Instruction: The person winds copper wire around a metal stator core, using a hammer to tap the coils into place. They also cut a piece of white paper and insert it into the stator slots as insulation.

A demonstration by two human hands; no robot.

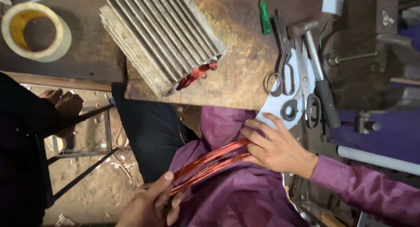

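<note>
Wooden bench (245,74) ahead, finned motor (159,36) and scissors (280,76) on it. Over my lap, my left hand (151,205) pinches one end of the copper wire coil (210,163), my right hand (273,148) grips the other. Springy, light, kinks easily: best held by the whole bundle.

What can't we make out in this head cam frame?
- Left hand: cut off by the bottom edge.
- Copper wire coil: both ends hidden inside the hands' grip.
- Windings in the finned motor housing: mostly hidden by the casing.
- Right hand: palm faces away.
</note>
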